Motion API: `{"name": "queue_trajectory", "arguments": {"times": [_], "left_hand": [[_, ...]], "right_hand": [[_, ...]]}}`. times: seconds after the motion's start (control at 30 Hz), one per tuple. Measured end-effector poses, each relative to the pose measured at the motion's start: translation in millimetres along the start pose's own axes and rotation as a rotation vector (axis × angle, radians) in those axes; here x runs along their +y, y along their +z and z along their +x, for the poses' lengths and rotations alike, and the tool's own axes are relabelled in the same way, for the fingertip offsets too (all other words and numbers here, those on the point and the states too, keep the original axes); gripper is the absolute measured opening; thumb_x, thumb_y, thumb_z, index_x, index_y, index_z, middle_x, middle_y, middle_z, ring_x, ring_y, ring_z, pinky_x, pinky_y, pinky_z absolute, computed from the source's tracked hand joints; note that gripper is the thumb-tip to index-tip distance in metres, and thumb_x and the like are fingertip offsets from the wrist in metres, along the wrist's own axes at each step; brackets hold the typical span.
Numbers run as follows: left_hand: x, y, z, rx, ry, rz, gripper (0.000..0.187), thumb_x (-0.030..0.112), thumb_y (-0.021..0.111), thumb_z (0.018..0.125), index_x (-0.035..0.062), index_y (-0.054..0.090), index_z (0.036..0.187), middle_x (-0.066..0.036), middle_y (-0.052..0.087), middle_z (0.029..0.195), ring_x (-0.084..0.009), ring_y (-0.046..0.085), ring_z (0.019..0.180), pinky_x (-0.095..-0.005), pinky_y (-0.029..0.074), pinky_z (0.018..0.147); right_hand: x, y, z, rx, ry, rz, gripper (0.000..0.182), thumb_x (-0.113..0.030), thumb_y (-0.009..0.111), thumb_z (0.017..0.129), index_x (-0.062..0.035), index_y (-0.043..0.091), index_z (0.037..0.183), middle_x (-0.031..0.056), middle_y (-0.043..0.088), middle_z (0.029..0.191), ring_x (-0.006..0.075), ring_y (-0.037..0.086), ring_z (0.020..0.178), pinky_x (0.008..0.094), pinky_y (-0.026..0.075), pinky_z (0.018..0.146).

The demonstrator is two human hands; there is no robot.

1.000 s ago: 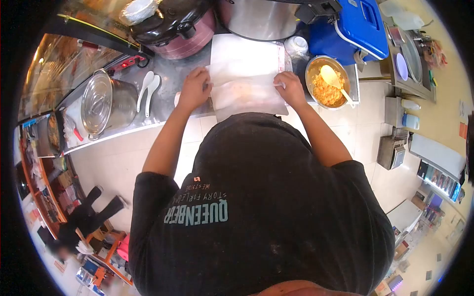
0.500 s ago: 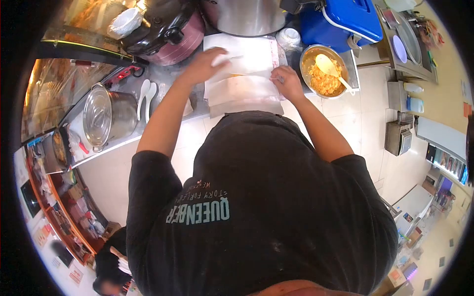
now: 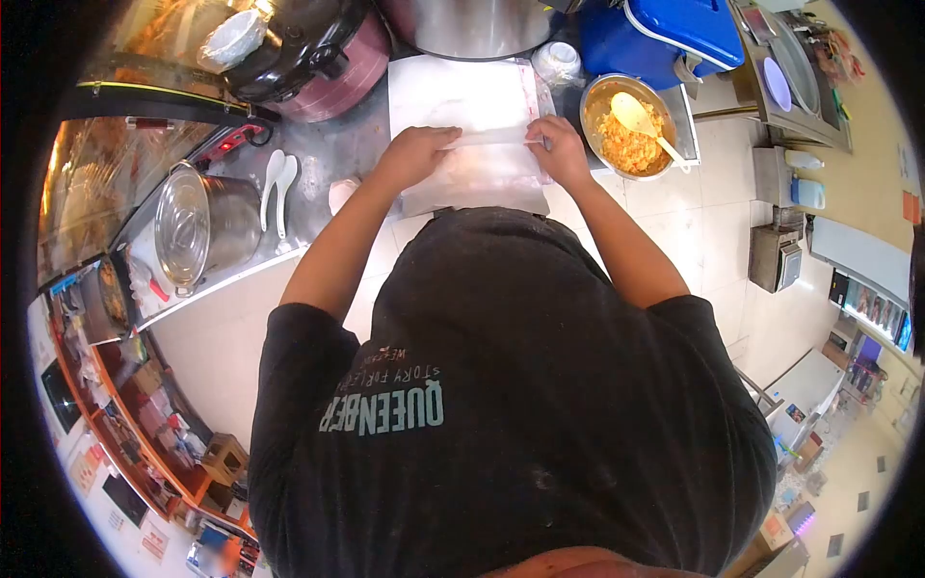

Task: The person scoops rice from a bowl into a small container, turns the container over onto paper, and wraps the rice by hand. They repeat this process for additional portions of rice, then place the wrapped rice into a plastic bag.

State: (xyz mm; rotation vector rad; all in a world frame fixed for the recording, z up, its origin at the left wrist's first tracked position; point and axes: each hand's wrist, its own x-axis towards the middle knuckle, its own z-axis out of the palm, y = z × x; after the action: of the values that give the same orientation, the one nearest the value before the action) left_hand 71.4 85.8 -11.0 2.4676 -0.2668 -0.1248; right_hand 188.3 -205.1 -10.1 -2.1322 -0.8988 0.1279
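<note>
White paper sheets (image 3: 462, 96) lie stacked on the metal counter in front of me. My left hand (image 3: 421, 154) has its fingertips closed on the left end of the top sheet's folded edge. At the right end of that edge, my right hand (image 3: 557, 147) pinches the paper between thumb and fingers. A pale, faintly orange patch shows through the sheet below the fold. Right of my right hand stands a metal bowl (image 3: 590, 123) of orange-yellow food, with a pale spoon (image 3: 633, 114) resting in it.
A pink and black cooker (image 3: 347, 77), a large steel pot (image 3: 472, 29) and a blue cooler (image 3: 665, 39) line the back. A lidded pot (image 3: 226, 222) and white spoons (image 3: 274, 183) stand left. A wrapped white item (image 3: 556, 63) sits by the cooler.
My left hand has moved down and right onto the paper's edge. The lifted sheet now lies lower. My right hand keeps its pinch nearly in place. A person at the lower left has mostly left the view.
</note>
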Motion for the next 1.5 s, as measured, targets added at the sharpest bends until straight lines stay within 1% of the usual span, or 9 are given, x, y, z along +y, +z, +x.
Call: {"name": "queue_trajectory", "arguments": {"times": [0.27,0.57,0.87,0.97,1.07,1.17,1.27,1.37,1.5], "left_hand": [[25,17,-36,0.036,0.014,0.287,0.052,0.029,0.058,0.099,0.0131,0.048,0.148,-0.006,0.049,0.153,-0.0231,0.045,0.141,-0.0451,0.033,0.117],[22,14,-34,0.078,-0.033,0.074,0.046,0.029,0.062,0.097,0.0135,0.059,0.140,-0.005,0.062,0.140,-0.0245,0.056,0.129,-0.0449,0.035,0.116],[30,12,-51,0.013,0.126,0.352,0.052,0.025,0.056,0.100,0.0123,0.046,0.150,-0.004,0.043,0.158,-0.0220,0.035,0.149,-0.0447,0.029,0.120],[41,6,-62,-0.012,0.122,0.283,0.055,0.025,0.055,0.100,0.0094,0.042,0.151,-0.007,0.038,0.161,-0.0242,0.031,0.151,-0.0456,0.026,0.121],[39,11,-70,-0.028,0.139,0.266,0.058,0.027,0.057,0.099,0.0097,0.040,0.152,-0.008,0.035,0.162,-0.0248,0.027,0.152,-0.0462,0.024,0.122],[39,19,-75,-0.019,0.156,0.279,0.064,0.025,0.066,0.094,0.0097,0.042,0.151,-0.008,0.036,0.162,-0.0259,0.032,0.150,-0.0461,0.029,0.120],[33,27,-84,0.112,0.134,0.148,0.062,0.022,0.073,0.088,0.0085,0.050,0.145,-0.010,0.046,0.154,-0.0284,0.044,0.143,-0.0436,0.036,0.116],[30,39,-94,0.290,-0.073,-0.121,0.050,0.021,0.075,0.086,0.0053,0.061,0.131,-0.010,0.060,0.138,-0.0302,0.057,0.126,-0.0432,0.044,0.107],[17,45,-89,0.376,-0.083,-0.017,0.037,0.019,0.077,0.083,0.0061,0.068,0.116,-0.009,0.067,0.120,-0.0315,0.061,0.111,-0.0438,0.048,0.096]], "right_hand": [[-6,-1,-18,0.077,-0.039,0.023,0.015,-0.001,0.074,0.074,-0.0061,0.067,0.086,0.0099,0.069,0.103,0.0335,0.063,0.102,0.0422,0.049,0.090],[-14,-1,-29,0.066,-0.021,0.047,0.018,0.000,0.074,0.072,-0.0074,0.067,0.086,0.0091,0.069,0.109,0.0328,0.062,0.105,0.0411,0.048,0.091],[-25,0,-39,0.086,0.047,0.071,0.019,0.004,0.071,0.073,-0.0066,0.067,0.088,0.0101,0.068,0.112,0.0346,0.061,0.106,0.0423,0.048,0.093],[-9,13,-50,0.135,0.016,-0.036,0.019,0.005,0.066,0.075,-0.0054,0.066,0.092,0.0108,0.067,0.114,0.0342,0.061,0.107,0.0423,0.049,0.093],[-38,10,-41,0.147,-0.146,-0.202,0.025,0.003,0.063,0.079,-0.0048,0.066,0.102,0.0119,0.067,0.118,0.0345,0.062,0.109,0.0424,0.049,0.095],[-76,22,-30,-0.128,-0.418,-0.123,0.032,-0.003,0.066,0.082,-0.0043,0.065,0.113,0.0132,0.066,0.120,0.0345,0.061,0.113,0.0424,0.050,0.097],[-73,45,-33,-0.188,-0.307,-0.088,0.037,-0.011,0.072,0.082,-0.0046,0.065,0.118,0.0139,0.065,0.121,0.0336,0.061,0.114,0.0419,0.050,0.099],[-69,47,-41,-0.177,-0.116,-0.086,0.039,-0.017,0.076,0.081,-0.0038,0.066,0.117,0.0150,0.065,0.120,0.0331,0.061,0.113,0.0411,0.050,0.098],[-56,55,-44,-0.096,-0.125,-0.077,0.030,-0.018,0.076,0.083,-0.0052,0.070,0.110,0.0126,0.067,0.110,0.0327,0.062,0.103,0.0419,0.052,0.091]]}}
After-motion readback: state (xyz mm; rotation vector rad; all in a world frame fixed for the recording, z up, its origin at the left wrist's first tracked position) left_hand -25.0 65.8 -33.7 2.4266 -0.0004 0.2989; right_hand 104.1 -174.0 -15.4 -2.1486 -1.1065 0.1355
